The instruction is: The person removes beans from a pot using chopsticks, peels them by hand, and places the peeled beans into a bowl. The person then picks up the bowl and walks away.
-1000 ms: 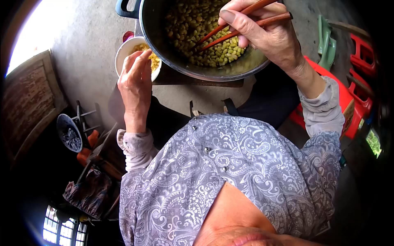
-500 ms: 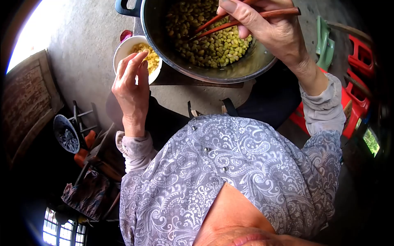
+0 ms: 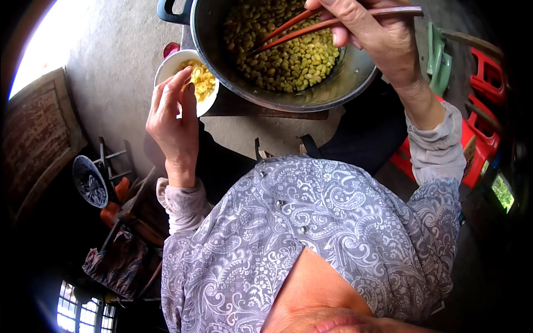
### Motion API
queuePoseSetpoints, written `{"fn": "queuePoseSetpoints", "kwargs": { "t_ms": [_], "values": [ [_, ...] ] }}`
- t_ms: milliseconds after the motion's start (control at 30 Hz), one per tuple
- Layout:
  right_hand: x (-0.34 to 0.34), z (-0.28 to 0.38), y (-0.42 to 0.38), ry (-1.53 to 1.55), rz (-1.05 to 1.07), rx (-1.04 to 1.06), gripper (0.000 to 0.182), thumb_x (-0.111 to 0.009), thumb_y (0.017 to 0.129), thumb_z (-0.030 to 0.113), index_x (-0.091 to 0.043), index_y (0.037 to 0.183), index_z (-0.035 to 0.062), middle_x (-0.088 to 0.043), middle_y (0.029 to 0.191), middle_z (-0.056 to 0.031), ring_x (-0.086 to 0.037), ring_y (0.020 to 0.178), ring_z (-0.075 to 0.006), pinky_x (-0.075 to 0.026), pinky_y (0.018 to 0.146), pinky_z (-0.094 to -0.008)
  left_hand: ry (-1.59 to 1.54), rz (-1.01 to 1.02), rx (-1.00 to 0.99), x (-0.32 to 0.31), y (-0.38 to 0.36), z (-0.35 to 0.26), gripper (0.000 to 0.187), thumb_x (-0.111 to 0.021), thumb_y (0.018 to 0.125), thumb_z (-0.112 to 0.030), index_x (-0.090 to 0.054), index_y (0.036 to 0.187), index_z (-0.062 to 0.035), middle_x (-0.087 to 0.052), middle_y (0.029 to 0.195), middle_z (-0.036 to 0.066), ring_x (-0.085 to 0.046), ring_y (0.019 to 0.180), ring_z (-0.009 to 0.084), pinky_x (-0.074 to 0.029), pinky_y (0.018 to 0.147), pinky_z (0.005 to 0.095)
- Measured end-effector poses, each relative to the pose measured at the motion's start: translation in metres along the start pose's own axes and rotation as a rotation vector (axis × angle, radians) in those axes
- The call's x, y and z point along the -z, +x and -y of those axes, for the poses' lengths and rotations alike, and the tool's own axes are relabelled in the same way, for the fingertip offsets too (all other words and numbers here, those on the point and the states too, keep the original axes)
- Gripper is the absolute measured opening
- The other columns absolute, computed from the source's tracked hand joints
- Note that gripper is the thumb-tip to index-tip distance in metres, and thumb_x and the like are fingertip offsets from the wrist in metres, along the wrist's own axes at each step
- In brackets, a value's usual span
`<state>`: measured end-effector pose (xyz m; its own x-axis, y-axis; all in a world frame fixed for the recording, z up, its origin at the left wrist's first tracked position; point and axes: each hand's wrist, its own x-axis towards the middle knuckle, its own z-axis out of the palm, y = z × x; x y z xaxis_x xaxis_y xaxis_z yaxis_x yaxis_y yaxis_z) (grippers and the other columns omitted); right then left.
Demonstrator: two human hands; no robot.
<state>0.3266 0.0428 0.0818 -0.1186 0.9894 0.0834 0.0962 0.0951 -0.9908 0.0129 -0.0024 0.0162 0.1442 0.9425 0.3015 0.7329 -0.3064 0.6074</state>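
Note:
My right hand (image 3: 383, 41) is closed around a pair of reddish-brown chopsticks (image 3: 311, 30). Their tips reach into a large metal pot (image 3: 355, 77), touching the green and yellowish beans (image 3: 300, 66) that cover its bottom. To the left, my left hand (image 3: 175, 119) hovers at the near edge of a white bowl (image 3: 164, 69), thumb and forefinger apart, with nothing visible between them. Yellow pieces (image 3: 202, 80) lie in the bowl, partly hidden behind my fingers.
A dark low stool or bench (image 3: 266, 111) supports the pot, whose black handle (image 3: 173, 12) sticks out left. Red plastic stools (image 3: 483, 139) and a green one (image 3: 440, 61) stand at right. A basin (image 3: 90, 180) and wooden furniture (image 3: 39, 133) are at left.
My right hand has shifted slightly right and up with the chopsticks, whose tips stay among the beans. My left hand has moved slightly left.

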Motion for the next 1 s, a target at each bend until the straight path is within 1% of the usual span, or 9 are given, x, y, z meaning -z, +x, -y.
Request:
{"fn": "queuePoseSetpoints", "kwargs": {
  "t_ms": [100, 233, 367, 433, 467, 633, 833, 933, 1000],
  "values": [
    [-0.01, -0.007, 0.007, -0.04, 0.14, 0.126, 0.01, -0.067, 0.099, 0.005, -0.073, 0.101, -0.0036, -0.072, 0.083, -0.0076, -0.064, 0.058, -0.0094, -0.05, 0.05, -0.0225, -0.005, 0.004, 0.004, 0.0, 0.0, 0.001, 0.025, -0.073, 0.093, -0.003, -0.075, 0.117, -0.0107, -0.075, 0.108, 0.009, -0.074, 0.091, 0.0192, -0.057, 0.071, 0.0295],
    [-0.017, -0.013, 0.011, -0.081, 0.123, 0.177, 0.01, -0.068, 0.098, 0.004, -0.072, 0.099, -0.0051, -0.071, 0.08, -0.0072, -0.064, 0.058, -0.0098, -0.049, 0.05, -0.0232, 0.0, -0.002, -0.002, 0.002, 0.0, -0.001, 0.026, -0.073, 0.093, -0.003, -0.075, 0.118, -0.0109, -0.075, 0.107, 0.008, -0.073, 0.087, 0.0169, -0.058, 0.069, 0.0284],
    [-0.006, 0.001, 0.002, -0.027, -0.071, -0.071, 0.015, -0.065, 0.102, 0.01, -0.073, 0.095, 0.0003, -0.07, 0.075, -0.0037, -0.061, 0.053, -0.0066, -0.045, 0.046, -0.0195, -0.07, -0.051, 0.032, 0.008, 0.0, -0.009, 0.029, -0.072, 0.093, 0.002, -0.074, 0.12, -0.0076, -0.075, 0.106, 0.008, -0.072, 0.087, 0.0143, -0.058, 0.071, 0.0273],
    [0.01, 0.001, -0.001, 0.006, -0.123, -0.042, 0.021, -0.062, 0.104, 0.017, -0.072, 0.093, 0.0029, -0.069, 0.071, -0.0037, -0.059, 0.05, -0.0051, -0.039, 0.042, -0.0169, -0.147, -0.074, 0.046, 0.009, 0.002, -0.017, 0.032, -0.07, 0.092, 0.009, -0.073, 0.122, -0.0033, -0.075, 0.108, 0.009, -0.072, 0.094, 0.0151, -0.059, 0.078, 0.0286],
    [0.015, 0.007, -0.004, 0.026, -0.184, -0.064, 0.022, -0.061, 0.104, 0.018, -0.071, 0.093, 0.003, -0.068, 0.07, -0.0037, -0.059, 0.05, -0.0052, -0.039, 0.041, -0.0167, -0.175, -0.119, -0.046, 0.007, 0.005, -0.015, 0.031, -0.075, 0.091, 0.002, -0.074, 0.12, -0.0067, -0.074, 0.104, 0.008, -0.071, 0.081, 0.0112, -0.058, 0.067, 0.0238],
    [0.043, 0.018, -0.02, 0.454, -0.415, -0.133, 0.021, -0.064, 0.102, 0.02, -0.068, 0.092, 0.0024, -0.066, 0.07, -0.0039, -0.055, 0.051, -0.0058, -0.039, 0.043, -0.0181, -0.272, -0.021, -0.242, 0.005, 0.024, -0.05, 0.039, -0.079, 0.085, 0.002, -0.075, 0.122, -0.0075, -0.073, 0.108, 0.011, -0.073, 0.092, 0.0179, -0.06, 0.074, 0.0279],
    [0.043, 0.023, -0.031, 0.55, -0.308, -0.191, 0.025, -0.062, 0.103, 0.023, -0.068, 0.094, 0.0013, -0.066, 0.072, -0.0051, -0.055, 0.05, -0.0052, -0.039, 0.044, -0.0158, -0.146, -0.051, -0.518, 0.002, 0.044, -0.079, 0.042, -0.08, 0.08, 0.001, -0.077, 0.12, -0.0104, -0.073, 0.105, 0.01, -0.073, 0.089, 0.0229, -0.059, 0.078, 0.0327],
    [0.037, 0.024, -0.03, 0.679, -0.24, -0.318, 0.026, -0.061, 0.103, 0.024, -0.068, 0.094, 0.0013, -0.064, 0.071, -0.0042, -0.055, 0.05, -0.0048, -0.039, 0.043, -0.0155, -0.136, -0.122, -0.466, 0.015, 0.037, -0.072, 0.036, -0.077, 0.083, 0.003, -0.077, 0.119, -0.0048, -0.076, 0.101, 0.011, -0.074, 0.088, 0.0211, -0.06, 0.078, 0.032],
    [0.036, 0.024, -0.027, 0.516, -0.338, -0.265, 0.025, -0.061, 0.103, 0.025, -0.069, 0.093, 0.0027, -0.064, 0.07, -0.0024, -0.055, 0.049, -0.0044, -0.038, 0.042, -0.0155, -0.101, -0.107, -0.322, 0.023, 0.025, -0.059, 0.028, -0.074, 0.089, 0.002, -0.077, 0.116, -0.0052, -0.076, 0.102, 0.011, -0.075, 0.089, 0.0206, -0.061, 0.079, 0.0313]
  ]
}}
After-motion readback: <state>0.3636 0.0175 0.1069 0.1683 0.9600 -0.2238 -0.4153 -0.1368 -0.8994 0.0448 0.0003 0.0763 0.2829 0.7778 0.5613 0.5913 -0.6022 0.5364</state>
